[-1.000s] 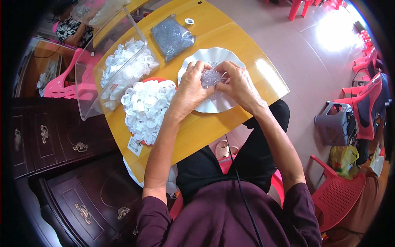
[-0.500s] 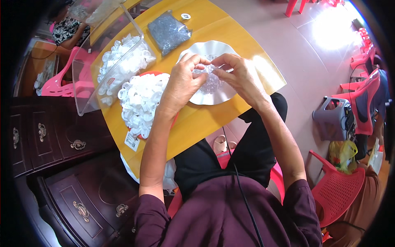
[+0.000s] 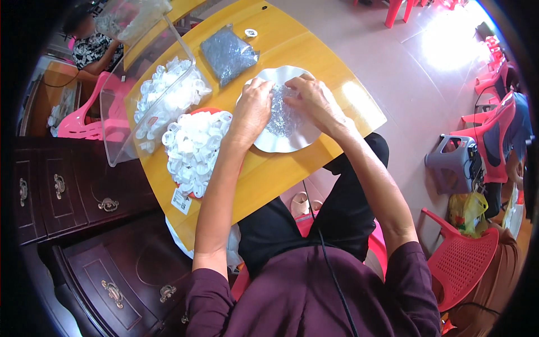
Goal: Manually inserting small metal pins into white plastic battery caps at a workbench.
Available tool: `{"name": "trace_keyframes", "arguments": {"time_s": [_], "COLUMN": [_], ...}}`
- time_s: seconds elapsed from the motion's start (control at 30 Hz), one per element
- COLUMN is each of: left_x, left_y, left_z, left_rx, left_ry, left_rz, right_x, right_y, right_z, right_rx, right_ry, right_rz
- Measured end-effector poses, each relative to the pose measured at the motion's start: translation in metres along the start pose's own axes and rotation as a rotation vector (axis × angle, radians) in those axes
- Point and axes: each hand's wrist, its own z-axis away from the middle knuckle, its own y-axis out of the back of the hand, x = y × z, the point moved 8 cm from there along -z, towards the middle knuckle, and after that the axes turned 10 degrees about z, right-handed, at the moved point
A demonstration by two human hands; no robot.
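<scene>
Both hands meet over a white scalloped plate [image 3: 269, 143] just above the centre of the frame. On the plate lies a heap of small clear shiny pieces [image 3: 282, 117], and this heap sits directly between the two hands, so neither hand is clearly nearer to it. The left hand [image 3: 251, 109] comes from the lower left with its fingers bent down on the left edge of the heap; the right hand [image 3: 315, 98] comes from the lower right and its fingertips touch the upper right edge. Both seem to pinch or press the pieces, but whether any single piece is really grasped I cannot tell (the fingers cover the contact). The heap is a little longer from top to bottom of the frame than from side to side.

To the left of the plate, just beside the left wrist, a red tray [image 3: 209, 110] carries a pile of white ring-shaped caps [image 3: 193, 146]. Further to the upper left stands a clear plastic box [image 3: 120, 140] with more white caps in it. Above the plate lies a grey bag of small parts [image 3: 227, 53].

All of this rests on a yellow wooden table [image 3: 281, 180]. Dark wooden drawers [image 3: 67, 191] fill the lower left, red plastic chairs [image 3: 466, 253] stand at the right on a pale tiled floor [image 3: 404, 73], and another person [image 3: 90, 42] sits at the upper left.
</scene>
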Motion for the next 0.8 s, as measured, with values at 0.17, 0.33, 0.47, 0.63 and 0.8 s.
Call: {"name": "trace_keyframes", "arguments": {"time_s": [0.17, 0.33, 0.47, 0.63, 0.8], "left_x": [-0.001, 0.017, 0.026, 0.035, 0.105], "left_y": [-0.009, 0.002, 0.013, 0.030, 0.118], "left_z": [0.001, 0.008, 0.022, 0.039, 0.044], "left_rx": [-0.092, -0.114, -0.107, -0.019, 0.280], "left_ry": [0.174, 0.254, 0.295, 0.352, 0.021], "left_rz": [0.132, 0.365, 0.424, 0.487, 0.485], "right_x": [0.003, -0.004, -0.016, -0.022, -0.019], "right_y": [-0.004, 0.007, 0.012, 0.018, 0.030], "right_z": [-0.001, 0.009, 0.023, 0.031, 0.040], "right_rx": [-0.034, -0.065, -0.144, -0.128, -0.085], "right_ry": [0.002, 0.034, -0.001, -0.010, -0.041], "right_rz": [-0.077, -0.181, -0.319, -0.369, -0.326]}}
